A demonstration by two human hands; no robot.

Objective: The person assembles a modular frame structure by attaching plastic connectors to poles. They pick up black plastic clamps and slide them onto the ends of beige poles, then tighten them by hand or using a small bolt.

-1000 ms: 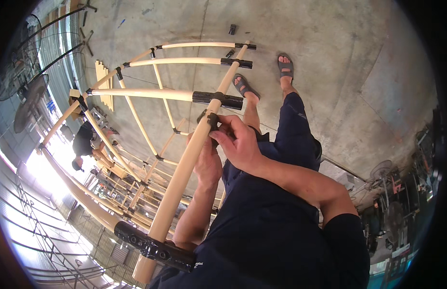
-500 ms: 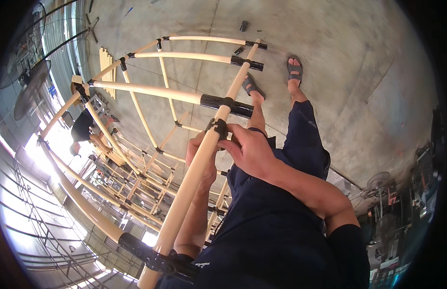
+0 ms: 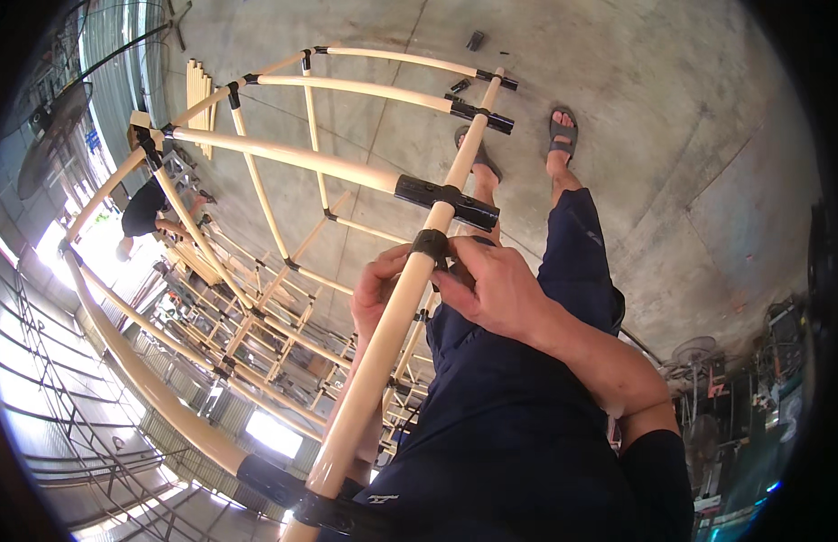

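Note:
A black pipe clamp (image 3: 430,244) sits around a long cream-coloured pipe (image 3: 383,361) that runs up through the middle of the view. My right hand (image 3: 498,287) is closed on the clamp's right side, thumb and fingers pinching it. From behind the pipe my left hand (image 3: 376,287) reaches to the clamp's other side with curled fingers, their tips partly hidden by the pipe. Just beyond the clamp, a black joint (image 3: 446,200) ties a crossing pipe (image 3: 293,161) to the long one. Another black joint (image 3: 324,508) is at the pipe's near end.
The pipe belongs to a large frame of cream pipes and black joints stretching left. Loose black joints (image 3: 475,40) lie on the concrete floor (image 3: 654,208). A bundle of pipes (image 3: 198,104) rests at the far left, near another person (image 3: 146,210). Fans (image 3: 694,350) stand at right.
The clamp now lies closer around the pipe; before, its edge stood off unevenly. Both hands remain at it, with the right fingers shifted slightly. The whole view has moved a little.

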